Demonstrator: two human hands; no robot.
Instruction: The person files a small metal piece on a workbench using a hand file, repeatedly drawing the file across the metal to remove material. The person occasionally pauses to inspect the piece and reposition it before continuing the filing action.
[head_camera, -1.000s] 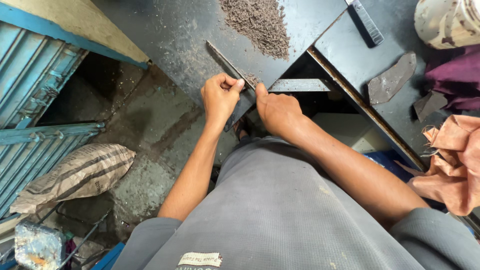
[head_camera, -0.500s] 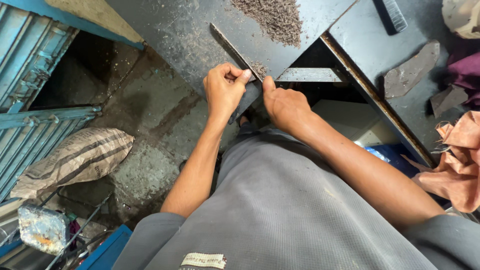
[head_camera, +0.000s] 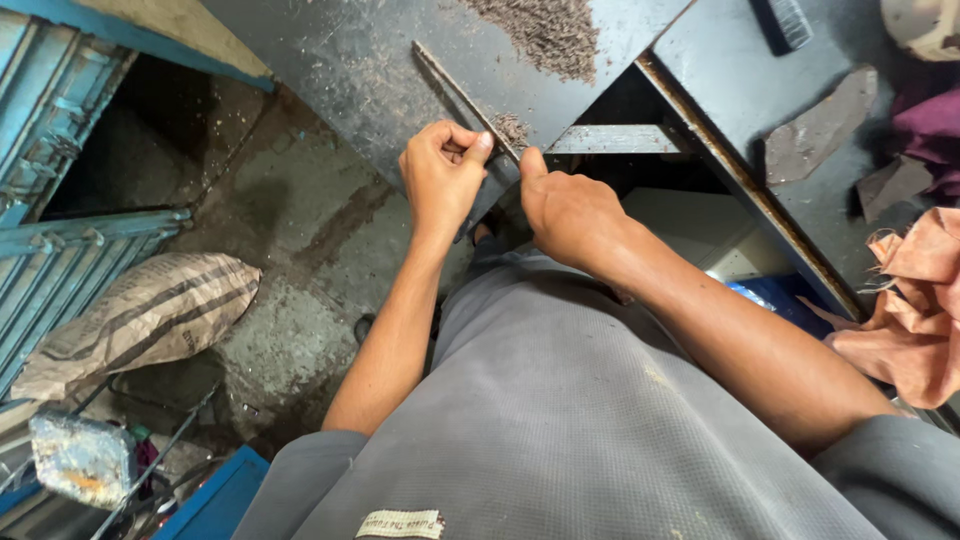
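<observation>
A long thin metal strip (head_camera: 455, 90) lies diagonally on a dark metal worktop (head_camera: 350, 60). My left hand (head_camera: 440, 180) is closed around the strip's near end at the worktop's edge, thumb pressed on it. My right hand (head_camera: 565, 210) grips the same end from the right, thumb pointing up against the strip. A small heap of dark metal filings (head_camera: 512, 128) lies just beyond my thumbs, and a larger heap of filings (head_camera: 545, 35) sits farther back on the worktop.
A second dark bench (head_camera: 760, 90) stands to the right with a flat stone piece (head_camera: 815, 125) on it. Peach cloth (head_camera: 915, 300) hangs at the far right. Blue corrugated metal sheets (head_camera: 60, 230) and a striped sack (head_camera: 140, 315) are on the floor at left.
Both hands kept their grip on the strip's near end. The view shifted slightly, so the worktop and hands sit a little higher in the frame.
</observation>
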